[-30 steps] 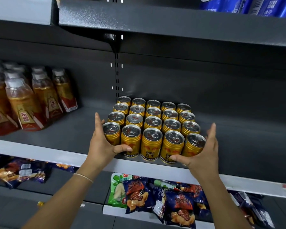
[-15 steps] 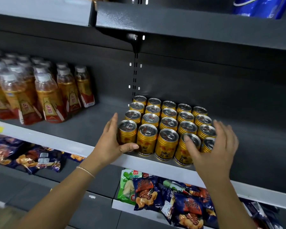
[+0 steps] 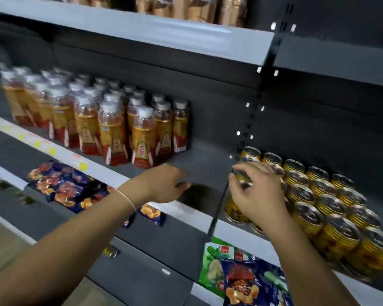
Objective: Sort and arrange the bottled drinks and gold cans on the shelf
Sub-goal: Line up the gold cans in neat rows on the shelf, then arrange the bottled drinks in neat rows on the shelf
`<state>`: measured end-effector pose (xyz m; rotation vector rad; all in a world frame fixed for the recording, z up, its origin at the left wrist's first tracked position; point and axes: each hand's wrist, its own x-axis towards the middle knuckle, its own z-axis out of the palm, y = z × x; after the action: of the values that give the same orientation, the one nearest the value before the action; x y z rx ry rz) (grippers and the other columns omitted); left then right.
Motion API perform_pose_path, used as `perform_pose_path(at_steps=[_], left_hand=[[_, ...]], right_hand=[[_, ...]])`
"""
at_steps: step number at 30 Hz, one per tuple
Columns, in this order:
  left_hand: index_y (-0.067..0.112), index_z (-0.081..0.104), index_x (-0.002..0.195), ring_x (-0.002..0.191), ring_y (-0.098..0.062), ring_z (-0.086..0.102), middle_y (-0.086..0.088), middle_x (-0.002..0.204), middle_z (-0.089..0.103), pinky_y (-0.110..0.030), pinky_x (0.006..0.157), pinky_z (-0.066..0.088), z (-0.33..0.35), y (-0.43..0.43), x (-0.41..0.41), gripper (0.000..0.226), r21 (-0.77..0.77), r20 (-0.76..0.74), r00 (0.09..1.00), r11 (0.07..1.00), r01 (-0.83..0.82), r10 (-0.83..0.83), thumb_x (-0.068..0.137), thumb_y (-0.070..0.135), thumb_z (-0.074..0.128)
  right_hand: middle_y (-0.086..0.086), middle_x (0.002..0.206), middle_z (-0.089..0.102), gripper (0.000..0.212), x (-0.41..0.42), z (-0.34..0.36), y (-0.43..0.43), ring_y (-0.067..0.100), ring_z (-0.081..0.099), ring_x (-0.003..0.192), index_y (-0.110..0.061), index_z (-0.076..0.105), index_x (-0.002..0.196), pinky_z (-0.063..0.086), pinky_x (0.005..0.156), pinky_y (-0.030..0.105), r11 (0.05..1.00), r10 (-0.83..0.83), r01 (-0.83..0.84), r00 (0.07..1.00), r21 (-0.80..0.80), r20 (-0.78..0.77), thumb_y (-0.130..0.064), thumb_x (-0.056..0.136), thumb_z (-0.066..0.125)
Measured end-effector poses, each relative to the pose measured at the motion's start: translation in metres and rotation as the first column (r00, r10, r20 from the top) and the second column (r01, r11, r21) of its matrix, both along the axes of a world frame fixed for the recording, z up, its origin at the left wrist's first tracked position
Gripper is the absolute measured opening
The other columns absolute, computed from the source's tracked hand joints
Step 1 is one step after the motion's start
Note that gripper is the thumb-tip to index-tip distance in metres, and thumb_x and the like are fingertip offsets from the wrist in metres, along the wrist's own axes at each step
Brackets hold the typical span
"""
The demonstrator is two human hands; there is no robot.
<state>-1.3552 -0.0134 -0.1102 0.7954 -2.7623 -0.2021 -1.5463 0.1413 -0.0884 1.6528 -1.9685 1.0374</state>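
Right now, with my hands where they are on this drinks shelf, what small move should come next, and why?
Probably reach the left hand on to the nearest bottle and nudge it back in line. That hand holds nothing above the bare shelf, pointing toward the bottles, whose front edge looks staggered, while the cans under the right hand stand in even rows.

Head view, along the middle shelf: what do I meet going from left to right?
First the bottled drinks, then the left hand, then the right hand, then the gold cans.
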Motion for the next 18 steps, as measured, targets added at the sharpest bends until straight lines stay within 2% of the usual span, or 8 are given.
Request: perform_pose_path(at_steps=[3,5,8,10,13,15,18], left_hand=[[0.014,0.061,0.118,0.105,-0.030,0.059,-0.010,0.114,0.064,-0.036,0.084,0.048,0.017,-0.017,0.019,0.037,-0.033,0.048,0.997,0.998,-0.052,0.053,0.097,0.041,0.046],[0.014,0.063,0.111,0.102,-0.030,0.060,-0.008,0.111,0.065,-0.037,0.083,0.049,0.025,-0.027,0.029,0.033,-0.026,0.037,0.997,0.997,-0.069,0.070,0.097,0.039,0.047],[0.017,0.063,0.112,0.098,-0.027,0.062,-0.005,0.106,0.066,-0.038,0.082,0.052,0.031,-0.039,0.042,0.031,0.000,0.013,0.989,0.989,-0.147,0.147,0.096,0.040,0.048],[0.018,0.062,0.111,0.095,-0.026,0.062,-0.001,0.098,0.063,-0.034,0.076,0.050,0.030,-0.045,0.048,0.029,0.022,-0.014,0.979,0.979,-0.201,0.202,0.096,0.039,0.048],[0.017,0.055,0.099,0.090,-0.029,0.061,-0.001,0.085,0.053,-0.031,0.066,0.041,0.031,-0.053,0.058,0.015,0.049,-0.052,0.952,0.952,-0.301,0.303,0.095,0.031,0.050],[0.016,0.049,0.095,0.091,-0.032,0.060,-0.004,0.087,0.052,-0.035,0.066,0.043,0.033,-0.054,0.065,0.011,0.052,-0.043,0.927,0.927,-0.371,0.373,0.092,0.025,0.051],[0.008,0.054,0.109,0.093,-0.034,0.060,-0.012,0.100,0.061,-0.038,0.074,0.050,0.035,-0.056,0.078,0.024,0.103,-0.056,0.891,0.890,-0.443,0.450,0.088,0.019,0.053]], right_hand=[[0.006,0.102,0.071,0.020,0.024,0.001,-0.035,0.029,0.062,0.100,-0.010,0.074,0.101,0.043,0.087,0.029,0.996,0.032,-0.033,0.999,0.088,0.018,-0.017,0.083,0.073],[0.007,0.107,0.071,0.024,0.037,0.001,-0.057,0.030,0.061,0.104,-0.010,0.073,0.106,0.045,0.091,0.033,0.985,0.056,-0.060,0.998,0.164,0.032,-0.020,0.084,0.071],[0.007,0.114,0.069,0.031,0.054,-0.002,-0.089,0.029,0.057,0.110,-0.011,0.071,0.114,0.043,0.093,0.032,0.963,0.101,-0.106,0.994,0.247,0.032,-0.026,0.087,0.067],[0.007,0.117,0.067,0.034,0.063,-0.004,-0.109,0.027,0.055,0.113,-0.012,0.068,0.119,0.042,0.094,0.030,0.947,0.140,-0.149,0.989,0.284,0.051,-0.028,0.088,0.065],[0.008,0.119,0.066,0.037,0.076,-0.005,-0.138,0.027,0.054,0.115,-0.013,0.066,0.121,0.042,0.095,0.031,0.922,0.205,-0.225,0.974,0.314,0.096,-0.028,0.088,0.066],[0.008,0.119,0.065,0.039,0.084,-0.007,-0.155,0.027,0.054,0.116,-0.013,0.064,0.123,0.044,0.096,0.032,0.908,0.236,-0.268,0.962,0.323,0.136,-0.028,0.087,0.067],[0.010,0.123,0.062,0.048,0.094,-0.013,-0.179,0.027,0.055,0.117,-0.012,0.058,0.130,0.042,0.097,0.030,0.901,0.261,-0.319,0.940,0.294,0.219,-0.027,0.086,0.070]])
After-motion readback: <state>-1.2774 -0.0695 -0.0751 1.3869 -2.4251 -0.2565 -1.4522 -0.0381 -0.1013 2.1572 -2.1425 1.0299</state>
